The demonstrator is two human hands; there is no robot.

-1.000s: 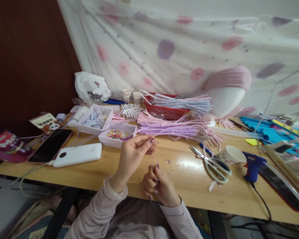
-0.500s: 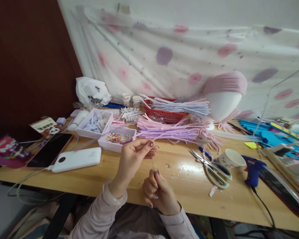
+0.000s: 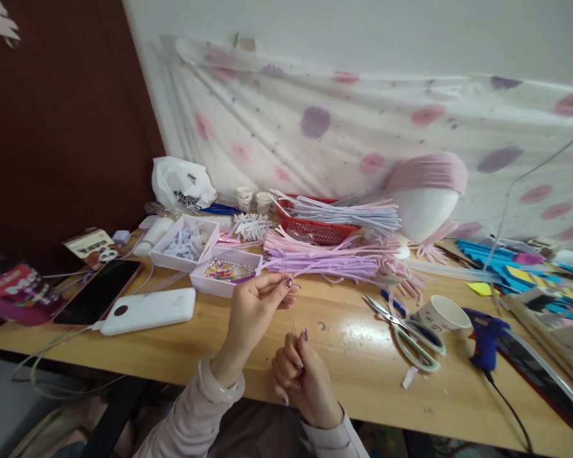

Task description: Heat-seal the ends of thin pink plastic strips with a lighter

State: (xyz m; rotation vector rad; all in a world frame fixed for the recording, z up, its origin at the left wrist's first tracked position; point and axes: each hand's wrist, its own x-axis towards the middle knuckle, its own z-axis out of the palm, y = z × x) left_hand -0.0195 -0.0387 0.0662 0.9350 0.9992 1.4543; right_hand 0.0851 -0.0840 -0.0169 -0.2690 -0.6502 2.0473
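My left hand (image 3: pixel 253 312) is raised over the wooden table (image 3: pixel 353 356), thumb and fingers pinched on the upper end of a thin clear thread (image 3: pixel 290 312). My right hand (image 3: pixel 303 375) sits lower, near the table's front edge, fingers curled and pinching the thread's lower end. The thread runs nearly upright between the two hands. Just behind the left hand stands a white box of colourful beads (image 3: pixel 226 271), and beyond it lies a pile of pink and lilac pipe cleaners (image 3: pixel 325 254).
Scissors (image 3: pixel 410 327), a paper cup (image 3: pixel 442 312) and a blue glue gun (image 3: pixel 482 331) lie to the right. A white power bank (image 3: pixel 148 310), a phone (image 3: pixel 98 289), a box of white pieces (image 3: pixel 186 240) sit left. A red basket (image 3: pixel 319 222) and a foam head (image 3: pixel 424 197) stand behind.
The camera tilted slightly upward, so the table sits lower in view. Both hands keep their pinch on the thread and have barely shifted.
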